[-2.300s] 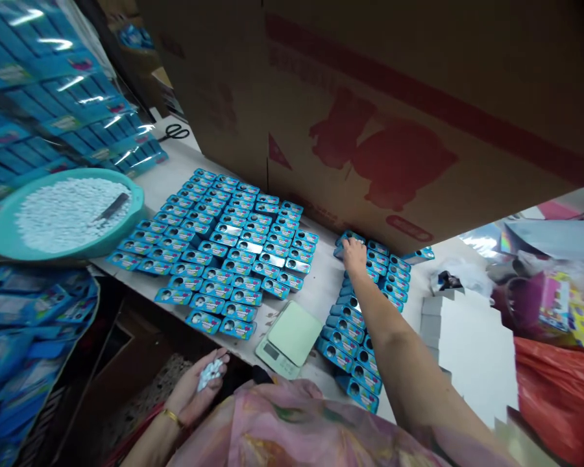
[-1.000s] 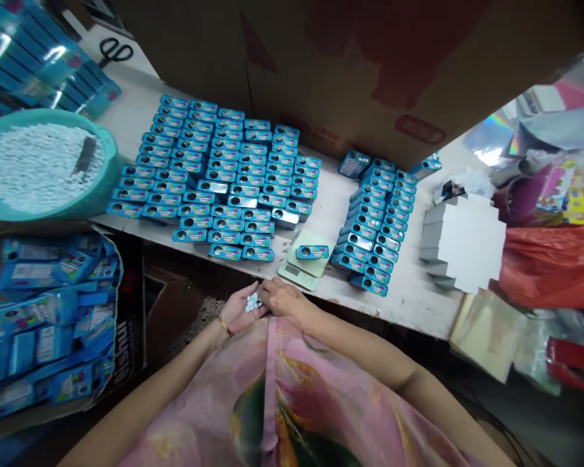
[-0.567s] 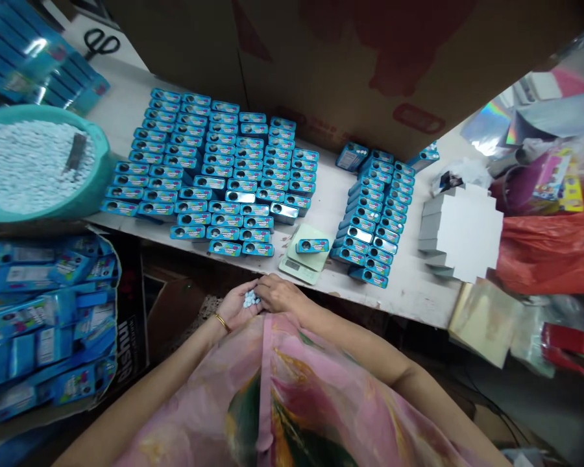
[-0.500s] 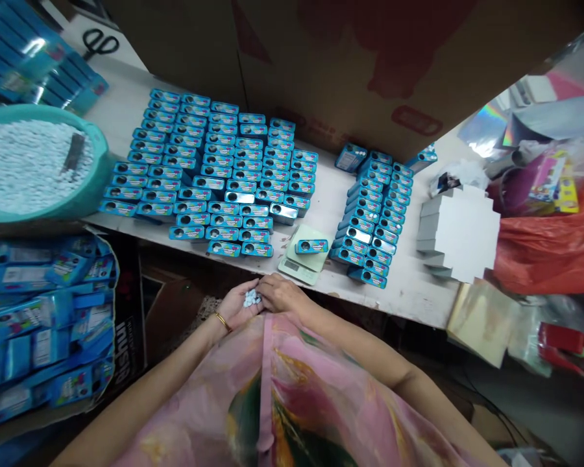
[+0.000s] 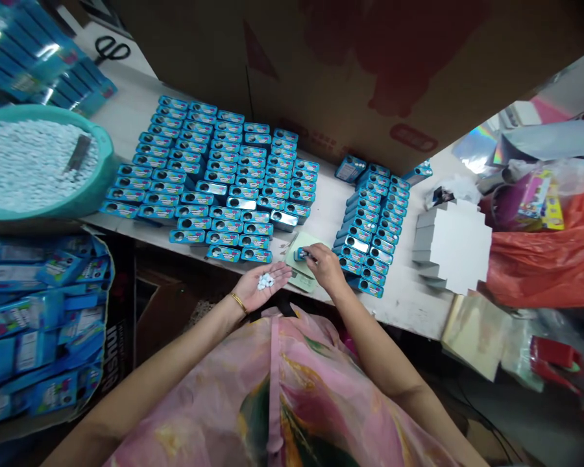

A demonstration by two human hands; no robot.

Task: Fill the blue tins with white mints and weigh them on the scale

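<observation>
My left hand (image 5: 261,284) is palm up below the table's front edge, fingers stretched out, with a small heap of white tablets (image 5: 265,281) on it. Just right of it, my right hand (image 5: 323,264) reaches over a pale green scale (image 5: 296,267). Its fingertips are pinched together at the top of a small blue tin (image 5: 298,254) standing on the scale. The fingers partly cover the tin, and what they pinch is too small to make out.
Rows of blue tins (image 5: 224,175) stand to the left, with another block of tins (image 5: 365,227) to the right. A turquoise tub (image 5: 108,152) of white tablets holds a dark scoop (image 5: 78,152). A large cardboard box (image 5: 321,78) rises behind; blue packs (image 5: 39,305) fill a carton at left.
My right hand has left my left palm and moved up and right to the tin on the scale. My left hand has shifted slightly right and opened flatter under the tablets.
</observation>
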